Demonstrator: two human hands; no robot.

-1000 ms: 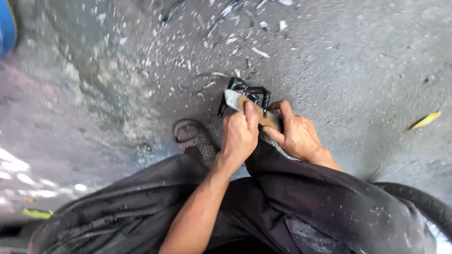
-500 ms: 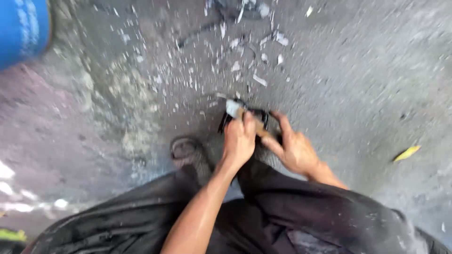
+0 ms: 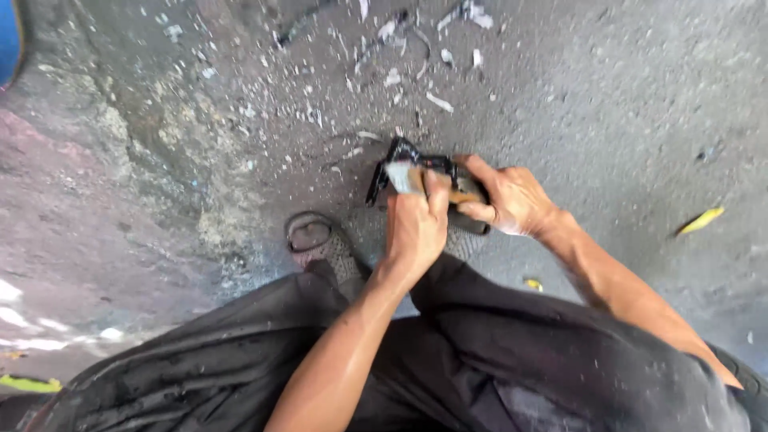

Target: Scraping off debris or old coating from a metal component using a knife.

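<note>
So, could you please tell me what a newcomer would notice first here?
At centre, the left hand and right hand grip a small black object with a pale tool over grey concrete ground. White shavings lie scattered beyond; a worn sandal sits just left.

Daylight, soft and even, no hard shadows on the concrete floor. Exposure fine in the middle: both hands well lit, skin detail readable. Blown-out white patches of glare at the lower left edge, wet-looking sheen there. Black trousers run dark, fold detail mostly crushed, dusty specks visible. Focus decent at centre; white chips near the top edge smear slightly, mild motion blur. Wide-angle lens: floor bends toward the corners, blue thing at top left stretched and cut off. Slight colour cast, pinkish on the left floor.
</note>
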